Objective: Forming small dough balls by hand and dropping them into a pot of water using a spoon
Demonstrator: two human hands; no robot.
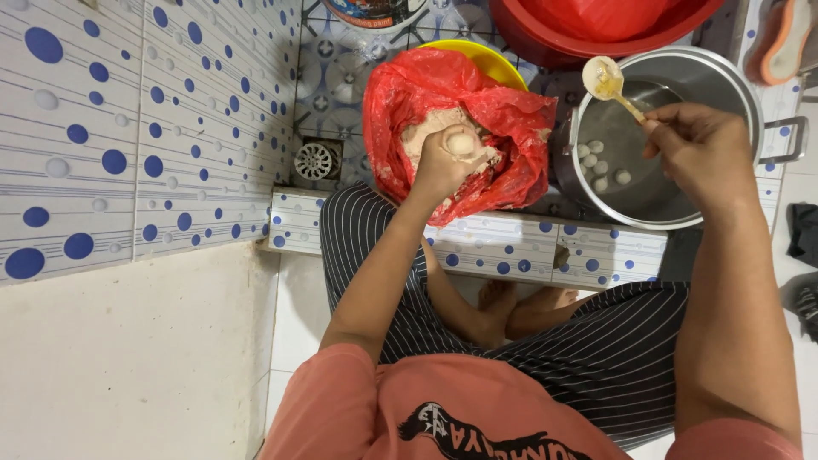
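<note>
A pale ball of paste (461, 142) bulges from the top of the left hand (443, 166), pushed up between the thumb and the curled forefinger. The fist is clenched tight around more of the same mixture, so the grip is fully closed with only the ball showing above it. The hand sits over the pinkish-beige paste (423, 129) heaped inside a red plastic bag (503, 119), which lines a yellow bowl (490, 58) on the tiled floor.

The step in hand looks like shaping: one ball is formed and ready to be lifted off. The next move would call for the spoon to come across, scoop under the ball cleanly, and carry it to the pot without smearing it.

The right hand (700, 153) holds a pale spoon (607, 83) by its handle, fingers pinched closed around the stem, the bowl of the spoon raised over the steel pot (750, 89) and smeared with a little yellowish residue. Inside the pot several small white balls (598, 162) lie in what seems to be water, though the surface is hard to make out.

Just beyond stands a red basin (545, 43). A round floor drain (316, 159) sits to the left of the bag, near the blue-dotted tiled wall (128, 128). A low tiled ledge (528, 247) runs in front of the person's crossed bare feet (520, 307) and striped trousers (613, 341).
</note>
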